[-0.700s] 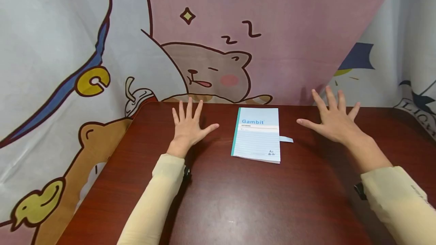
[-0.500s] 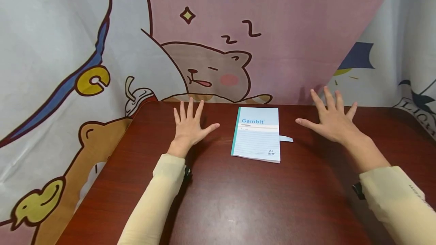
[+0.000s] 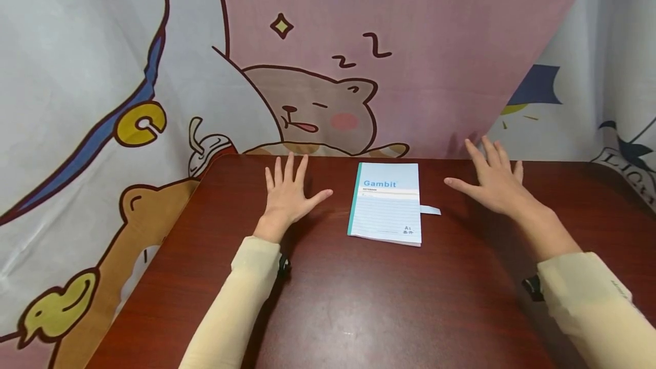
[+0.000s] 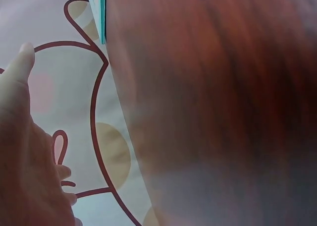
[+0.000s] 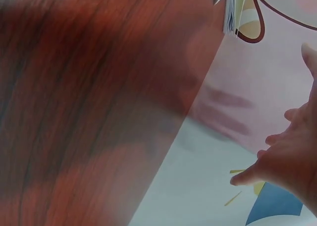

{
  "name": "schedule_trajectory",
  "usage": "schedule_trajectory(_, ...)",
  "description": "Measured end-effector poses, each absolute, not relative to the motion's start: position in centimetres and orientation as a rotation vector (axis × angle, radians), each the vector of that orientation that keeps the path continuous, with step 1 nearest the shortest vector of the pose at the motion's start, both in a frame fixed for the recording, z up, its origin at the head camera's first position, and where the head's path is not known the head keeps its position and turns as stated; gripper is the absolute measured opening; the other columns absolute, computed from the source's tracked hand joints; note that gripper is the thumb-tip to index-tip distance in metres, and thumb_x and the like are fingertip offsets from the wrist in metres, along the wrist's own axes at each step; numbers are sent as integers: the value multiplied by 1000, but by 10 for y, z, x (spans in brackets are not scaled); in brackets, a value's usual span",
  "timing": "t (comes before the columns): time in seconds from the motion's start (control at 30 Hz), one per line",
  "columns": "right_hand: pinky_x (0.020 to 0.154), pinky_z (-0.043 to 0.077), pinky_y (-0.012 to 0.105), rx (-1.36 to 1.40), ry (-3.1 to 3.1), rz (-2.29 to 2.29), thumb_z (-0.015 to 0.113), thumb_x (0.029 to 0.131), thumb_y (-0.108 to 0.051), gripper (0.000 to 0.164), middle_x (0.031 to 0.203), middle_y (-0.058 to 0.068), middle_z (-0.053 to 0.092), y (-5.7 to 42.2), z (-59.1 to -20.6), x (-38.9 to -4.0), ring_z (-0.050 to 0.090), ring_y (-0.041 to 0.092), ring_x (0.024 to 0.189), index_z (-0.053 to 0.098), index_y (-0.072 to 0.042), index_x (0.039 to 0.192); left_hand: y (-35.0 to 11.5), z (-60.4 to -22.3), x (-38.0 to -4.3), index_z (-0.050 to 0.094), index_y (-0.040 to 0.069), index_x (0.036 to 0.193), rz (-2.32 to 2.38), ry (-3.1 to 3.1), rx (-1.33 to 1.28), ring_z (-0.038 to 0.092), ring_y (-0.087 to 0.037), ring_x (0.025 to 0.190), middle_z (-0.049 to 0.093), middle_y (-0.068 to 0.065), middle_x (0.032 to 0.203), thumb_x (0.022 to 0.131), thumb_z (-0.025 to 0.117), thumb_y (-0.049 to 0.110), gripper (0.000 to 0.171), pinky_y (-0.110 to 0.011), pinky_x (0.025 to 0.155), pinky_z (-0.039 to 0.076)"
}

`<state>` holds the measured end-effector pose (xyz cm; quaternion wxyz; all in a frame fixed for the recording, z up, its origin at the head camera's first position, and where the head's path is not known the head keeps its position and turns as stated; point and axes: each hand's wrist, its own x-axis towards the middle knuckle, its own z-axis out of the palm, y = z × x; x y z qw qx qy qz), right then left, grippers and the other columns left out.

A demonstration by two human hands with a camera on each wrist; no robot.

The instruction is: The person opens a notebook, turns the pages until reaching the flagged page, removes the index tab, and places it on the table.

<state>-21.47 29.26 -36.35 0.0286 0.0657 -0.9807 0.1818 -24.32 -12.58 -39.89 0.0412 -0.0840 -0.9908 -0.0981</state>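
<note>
A white notebook with a teal spine and "Gambit" printed on its cover lies closed on the table. From its right edge sticks out a small pale paper strip. My left hand is held over the table to the left of the notebook, fingers spread, holding nothing. On the other side, my right hand hovers with spread fingers and holds nothing either. The left wrist view catches the notebook's teal spine at the top; in the right wrist view its page edges show at the top.
The dark red-brown wooden table stretches under both arms. Behind it hangs a cloth backdrop printed with cartoon animals, which meets the table's far edge and runs along its left side.
My left hand has shifted slightly to the right. The right hand has drifted a little left, its fingers closer together. The notebook has stayed in place.
</note>
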Motion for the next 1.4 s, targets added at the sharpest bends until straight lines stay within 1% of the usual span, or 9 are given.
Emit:
schedule_trajectory(0.2, 104, 1, 84, 226, -3009, 653, 59, 91, -59, 101, 164, 28, -1, 290, -365, -216, -5, 51, 150, 5, -11, 161, -123, -400, -241, 6, 25, 162, -335, -3033, -265, -4, -39, 155, -2, -10, 169, 85, 46, 81, 103, -62, 122, -4)
schedule_trajectory(0.37, 103, 4, 84, 244, -3009, 701, 59, 93, -56, 99, 163, 31, 3, 287, -368, -217, 2, 53, 149, 5, -7, 160, -121, -402, -239, 11, 22, 162, -343, -3026, -271, 1, -40, 155, 5, -12, 169, 85, 47, 80, 103, -62, 122, -1)
schedule_trajectory(0.57, 105, 8, 82, 268, -3006, 758, 59, 94, -53, 98, 162, 33, 6, 282, -371, -219, 7, 54, 149, 5, -3, 159, -121, -403, -237, 12, 22, 161, -358, -3032, -271, 4, -38, 155, 9, -13, 168, 85, 47, 79, 102, -60, 123, 2)
schedule_trajectory(0.7, 108, 9, 80, 283, -3003, 792, 60, 94, -51, 98, 162, 33, 8, 277, -374, -220, 9, 54, 148, 6, -1, 159, -120, -403, -237, 12, 21, 161, -358, -3045, -280, 7, -38, 155, 11, -13, 168, 86, 47, 79, 101, -59, 124, 4)
schedule_trajectory(0.87, 113, 13, 73, 321, -2992, 826, 61, 95, -46, 96, 160, 35, 12, 272, -378, -221, 13, 54, 147, 7, 2, 158, -119, -403, -235, 13, 21, 161, -362, -3064, -287, 10, -37, 155, 13, -12, 168, 86, 46, 80, 101, -56, 124, 7)
schedule_trajectory(1.0, 116, 16, 68, 339, -2980, 875, 64, 95, -41, 95, 160, 35, 14, 266, -381, -220, 14, 53, 147, 8, 5, 157, -117, -403, -232, 17, 19, 161, -370, -3058, -306, 16, -38, 154, 18, -14, 166, 86, 47, 79, 100, -56, 124, 12)
schedule_trajectory(1.23, 116, 18, 67, 343, -2991, 922, 64, 95, -38, 93, 160, 34, 15, 256, -382, -220, 16, 52, 148, 9, 6, 156, -112, -403, -229, 19, 17, 160, -425, -3068, -329, 23, -36, 152, 25, -14, 164, 88, 48, 76, 97, -53, 124, 17)
schedule_trajectory(1.4, 116, 20, 67, 343, -3011, 935, 64, 96, -36, 89, 159, 35, 19, 247, -382, -220, 19, 51, 147, 13, 8, 156, -109, -402, -227, 23, 14, 159, -508, -3064, -352, 31, -34, 149, 31, -14, 162, 89, 49, 73, 95, -48, 123, 25)
